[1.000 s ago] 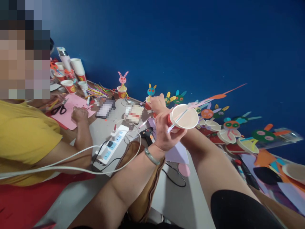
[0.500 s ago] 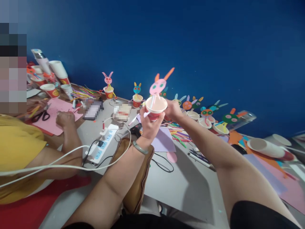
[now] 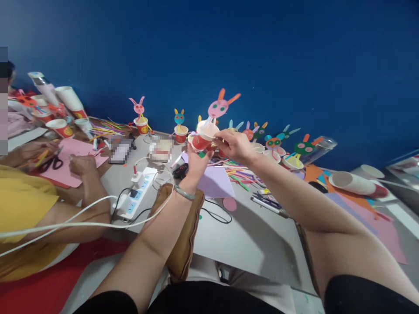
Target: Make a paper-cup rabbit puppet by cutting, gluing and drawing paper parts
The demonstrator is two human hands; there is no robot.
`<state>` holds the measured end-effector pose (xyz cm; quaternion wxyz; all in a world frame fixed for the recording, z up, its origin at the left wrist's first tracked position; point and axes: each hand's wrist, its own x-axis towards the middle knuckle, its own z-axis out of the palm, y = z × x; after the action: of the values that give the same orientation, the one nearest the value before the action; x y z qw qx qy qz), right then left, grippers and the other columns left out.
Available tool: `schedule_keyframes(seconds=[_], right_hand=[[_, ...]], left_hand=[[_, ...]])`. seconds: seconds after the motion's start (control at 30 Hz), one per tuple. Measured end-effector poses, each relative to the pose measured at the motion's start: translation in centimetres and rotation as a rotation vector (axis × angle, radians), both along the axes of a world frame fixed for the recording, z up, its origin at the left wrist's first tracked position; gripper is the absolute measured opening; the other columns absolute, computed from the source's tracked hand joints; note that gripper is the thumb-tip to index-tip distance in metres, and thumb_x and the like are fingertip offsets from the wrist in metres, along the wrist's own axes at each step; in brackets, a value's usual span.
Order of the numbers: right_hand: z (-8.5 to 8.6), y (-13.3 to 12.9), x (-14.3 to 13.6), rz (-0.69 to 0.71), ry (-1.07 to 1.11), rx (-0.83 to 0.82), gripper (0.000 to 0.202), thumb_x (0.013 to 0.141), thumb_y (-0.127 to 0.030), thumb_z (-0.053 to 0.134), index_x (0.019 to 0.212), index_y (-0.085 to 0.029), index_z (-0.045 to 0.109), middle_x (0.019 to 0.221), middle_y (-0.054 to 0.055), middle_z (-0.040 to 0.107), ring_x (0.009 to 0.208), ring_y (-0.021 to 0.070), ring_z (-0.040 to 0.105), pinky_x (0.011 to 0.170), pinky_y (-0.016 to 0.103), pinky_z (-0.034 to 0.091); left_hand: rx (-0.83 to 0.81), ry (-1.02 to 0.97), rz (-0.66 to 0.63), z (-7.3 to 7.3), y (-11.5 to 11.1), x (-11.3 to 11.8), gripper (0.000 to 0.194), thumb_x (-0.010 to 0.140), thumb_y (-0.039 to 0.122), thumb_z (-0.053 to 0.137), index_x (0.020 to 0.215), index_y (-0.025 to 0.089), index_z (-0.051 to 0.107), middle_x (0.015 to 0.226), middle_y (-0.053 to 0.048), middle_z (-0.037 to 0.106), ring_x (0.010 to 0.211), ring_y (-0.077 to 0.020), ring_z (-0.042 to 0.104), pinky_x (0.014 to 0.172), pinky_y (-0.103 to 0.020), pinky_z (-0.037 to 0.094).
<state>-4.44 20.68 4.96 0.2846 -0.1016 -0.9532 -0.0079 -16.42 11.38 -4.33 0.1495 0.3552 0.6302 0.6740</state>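
Note:
My left hand (image 3: pixel 197 165) grips a red and white paper cup (image 3: pixel 202 141) from below, its fingers wrapped round the lower part. The cup is raised over the table and tilted. A pink paper rabbit head (image 3: pixel 218 108) with orange ears and green eyes stands up out of it. At the cup's right side is my right hand (image 3: pixel 236 144), thumb and fingers pinched together near the rim; whatever they pinch is too small to make out. Behind and beside my hands stand similar cups with rabbit heads, among them a blue one (image 3: pixel 179 118) and a green one (image 3: pixel 304 147).
A white power strip (image 3: pixel 141 192) with cables lies left of my left forearm. Purple paper (image 3: pixel 216 181), coloured sticks (image 3: pixel 240 176) and pens (image 3: pixel 266 203) cover the table before me. At left, a co-worker in a yellow sleeve (image 3: pixel 29 196) holds scissors (image 3: pixel 50 163) over pink paper.
The cup has tipped from nearly upright to a slant, its red side now showing. My right hand has come from behind the cup to its right side. The view has shifted slightly.

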Motion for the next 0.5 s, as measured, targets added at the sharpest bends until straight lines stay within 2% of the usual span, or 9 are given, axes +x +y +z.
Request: schedule_keyframes(seconds=[0.1,0.23,0.37,0.5], right_hand=[[0.7,0.1,-2.4,-0.071,0.006,0.003,0.032,0.104,-0.036,0.046,0.110,-0.017,0.072,0.105,0.012,0.077,0.088,0.0227,0.068,0.071,0.031,0.041],[1.2,-0.5,-6.9,-0.153,-0.153,-0.006,0.032,0.104,-0.032,0.047,0.114,-0.017,0.073,0.111,0.012,0.078,0.098,0.0249,0.069,0.076,0.031,0.041],[0.2,-1.1,-10.9,-0.269,-0.356,-0.036,0.034,0.104,-0.031,0.045,0.118,-0.017,0.074,0.115,0.014,0.078,0.102,0.0282,0.071,0.076,0.032,0.044],[-1.2,-1.5,-13.4,-0.354,-0.419,-0.077,0.038,0.106,-0.031,0.043,0.123,-0.014,0.072,0.118,0.020,0.076,0.110,0.0309,0.071,0.082,0.033,0.047]], left_hand=[[-0.263,0.081,-0.062,0.4,-0.3,0.2,0.052,0.090,0.028,0.069,0.138,0.015,0.053,0.140,-0.018,0.064,0.133,-0.0262,0.059,0.114,-0.040,0.044],[-0.460,0.175,-0.210,0.6,-0.7,0.8,0.038,0.088,0.029,0.070,0.123,0.016,0.066,0.130,-0.016,0.070,0.125,-0.0282,0.064,0.109,-0.039,0.048],[-0.607,0.274,-0.291,1.3,-1.5,1.4,0.042,0.081,0.031,0.077,0.120,0.017,0.069,0.136,-0.017,0.067,0.131,-0.0323,0.060,0.112,-0.042,0.044],[-0.712,0.358,-0.329,2.2,-2.2,1.7,0.043,0.086,0.033,0.074,0.125,0.016,0.067,0.138,-0.018,0.067,0.135,-0.0336,0.058,0.115,-0.045,0.042]])
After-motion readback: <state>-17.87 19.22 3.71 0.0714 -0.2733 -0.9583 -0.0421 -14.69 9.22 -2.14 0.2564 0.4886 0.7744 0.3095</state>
